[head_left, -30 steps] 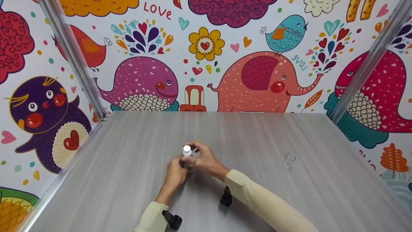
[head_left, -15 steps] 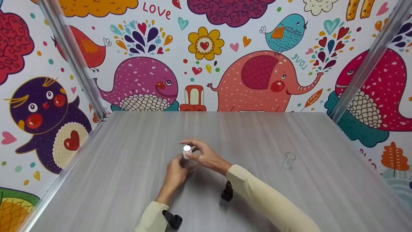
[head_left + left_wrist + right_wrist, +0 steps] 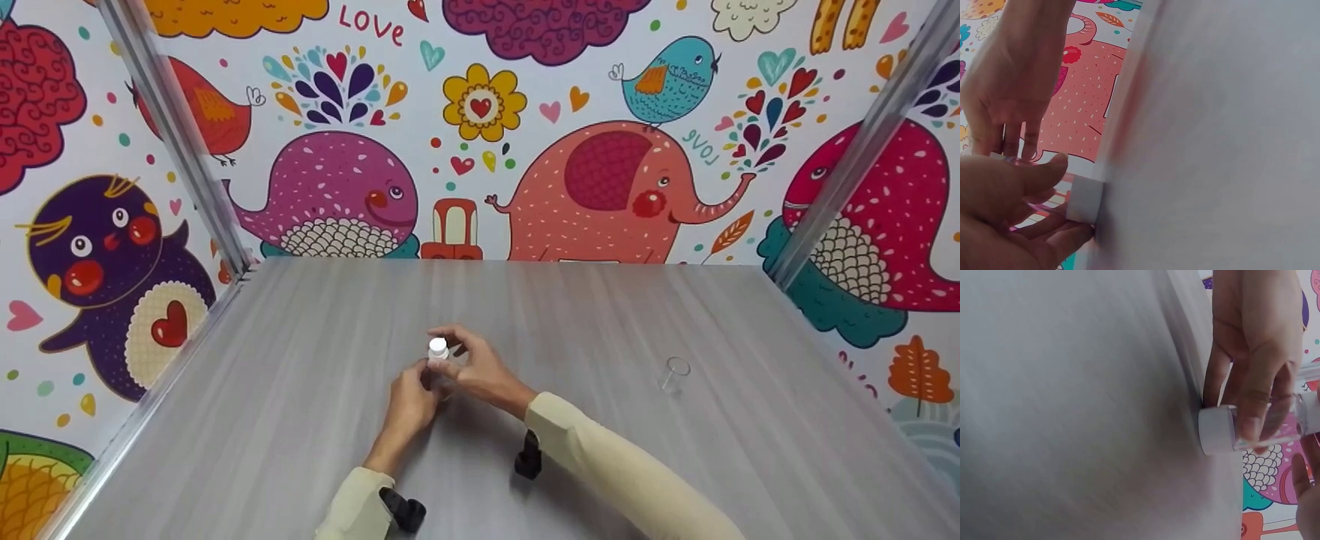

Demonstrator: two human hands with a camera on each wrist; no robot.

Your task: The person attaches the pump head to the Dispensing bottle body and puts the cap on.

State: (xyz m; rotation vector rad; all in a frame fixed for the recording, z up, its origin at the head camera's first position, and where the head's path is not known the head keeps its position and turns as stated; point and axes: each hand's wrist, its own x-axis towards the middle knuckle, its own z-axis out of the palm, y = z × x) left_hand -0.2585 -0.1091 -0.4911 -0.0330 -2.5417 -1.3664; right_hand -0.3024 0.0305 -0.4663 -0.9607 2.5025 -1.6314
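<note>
A small clear bottle [image 3: 1289, 433] with a white top [image 3: 438, 347] and a white base [image 3: 1085, 199] stands upright in both hands. My left hand [image 3: 411, 397] grips the clear body low down, thumb on one side and fingers on the other, as the left wrist view shows. At the upper end, my right hand [image 3: 484, 371] pinches the white top, its thumb across the near side and its fingers reaching round behind. The base end is close to the table; whether it touches I cannot tell. In the head view the hands hide most of the bottle's body.
An open clear glass vessel [image 3: 675, 375] stands upright on the grey table [image 3: 570, 315], to the right of the hands. Metal posts [image 3: 187, 142] and cartoon-printed walls [image 3: 480, 180] border the table. A black camera mount sits on each wrist.
My right thumb drew back from the white top half a second ago, the fingers stretching out, and now lies across its near side again. My left hand and the bottle stay in place.
</note>
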